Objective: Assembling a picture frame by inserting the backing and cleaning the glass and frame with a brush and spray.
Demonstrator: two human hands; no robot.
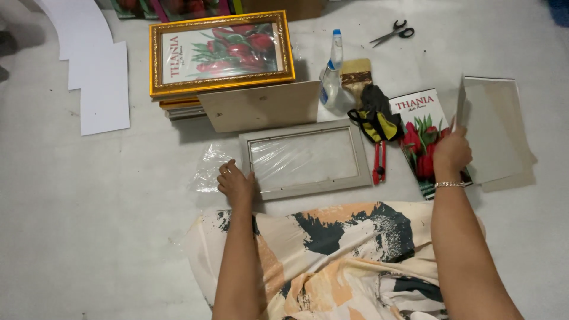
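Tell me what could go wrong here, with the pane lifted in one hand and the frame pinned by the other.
1. The right hand pinches the thin clear glass pane bare by its lower edge, tilted upright; it could slip or cut.
2. The red utility knife lies between the pane and the grey rectangular picture frame, where a lowered pane may catch.
3. The left hand rests on the frame's corner beside loose clear plastic wrap, which could slide.

Two frames (220, 53) (305, 159), one scissors (393, 33), one spray bottle (332, 74).

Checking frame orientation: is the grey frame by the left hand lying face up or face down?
Face down, apparently. The grey frame lies flat on the floor, its recessed back side showing clear film inside. The left hand presses its corner.
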